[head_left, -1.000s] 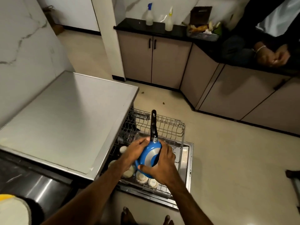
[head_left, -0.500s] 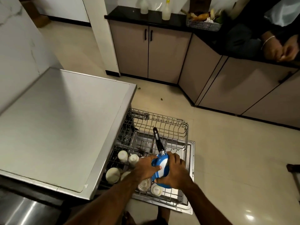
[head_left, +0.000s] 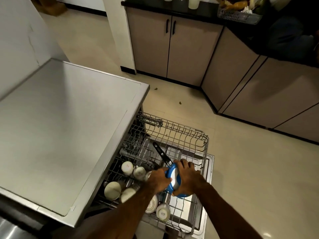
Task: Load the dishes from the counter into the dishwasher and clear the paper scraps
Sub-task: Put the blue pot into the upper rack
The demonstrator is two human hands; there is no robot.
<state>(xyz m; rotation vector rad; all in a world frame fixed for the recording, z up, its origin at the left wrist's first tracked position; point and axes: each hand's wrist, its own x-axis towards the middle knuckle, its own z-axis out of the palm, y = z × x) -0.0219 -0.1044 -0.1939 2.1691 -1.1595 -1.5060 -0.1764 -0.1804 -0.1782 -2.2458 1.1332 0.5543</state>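
Both hands grip the blue pan (head_left: 174, 181), held on edge in the pulled-out rack (head_left: 205, 140). The left hand (head_left: 159, 180) curls on one rim and the right hand (head_left: 187, 176) wraps the other. White cups (head_left: 127, 168) sit inverted at the rack's left side. Judged status: loading is well advanced and the pan is not yet released. Two small scraps (head_left: 180, 102) remain on the floor beyond the rack; their material cannot be told.

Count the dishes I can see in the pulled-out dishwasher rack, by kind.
White cups: 7, one half hidden by the left hand
Blue pan, held between the left hand and the right hand: 1
Total: 8
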